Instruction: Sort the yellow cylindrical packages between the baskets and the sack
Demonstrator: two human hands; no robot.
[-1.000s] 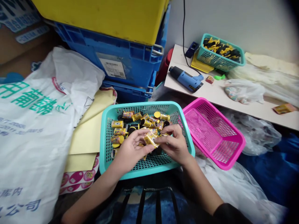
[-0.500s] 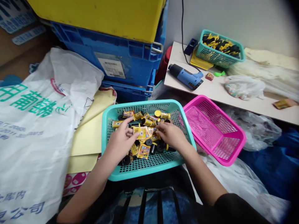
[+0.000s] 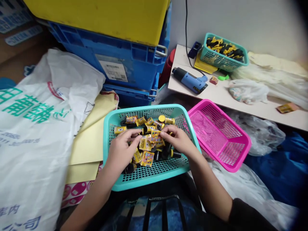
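Observation:
Over a turquoise basket (image 3: 154,178) both my hands are at work among small black canisters and yellow printed sleeves. My right hand (image 3: 179,140) pinches a yellow printed sleeve (image 3: 156,136) between thumb and fingers. My left hand (image 3: 124,146) is closed, thumb near forefinger, around a small dark piece with a yellow end (image 3: 141,132), mostly covered by the fingers. Just below, a clear-edged yellow sleeve (image 3: 145,143) lies on the pile, and a flat printed sleeve (image 3: 147,158) rests nearer me. A round yellow cap (image 3: 162,119) sits toward the back.
A pink basket (image 3: 237,163) adjoins on the right. Stacked blue crates (image 3: 141,73) stand behind, and a white sack (image 3: 36,154) lies left. On the white table (image 3: 223,96) are a blue heat gun (image 3: 190,81) and another turquoise basket (image 3: 220,61) of black and yellow parts.
The yellow sleeve at my left fingers now lies on the pile. My right hand has brought up a printed sleeve. The view has shifted slightly.

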